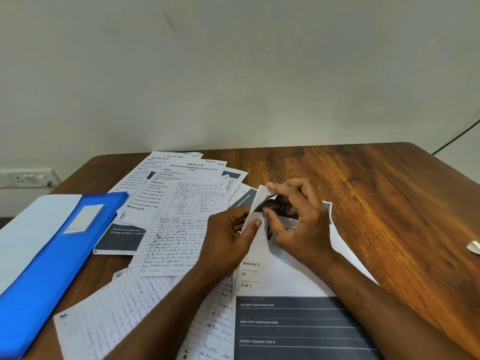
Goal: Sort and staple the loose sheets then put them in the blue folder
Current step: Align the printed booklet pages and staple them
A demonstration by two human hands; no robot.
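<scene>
While both hands (270, 224) pinch sheet (280, 276) corner, folder (39, 268) left.

Light: even and soft in front of me, moderately bright, no hard source visible.
Shadows: faint ones under my hands on the sheets (283, 271).
Glare: a mild sheen on the desk (376, 183) at its far right.
Blur: print near my fingers (265, 211) smears slightly; handwriting stays barely legible.
Distortion: the desk edges bow, wide-angle.
</scene>
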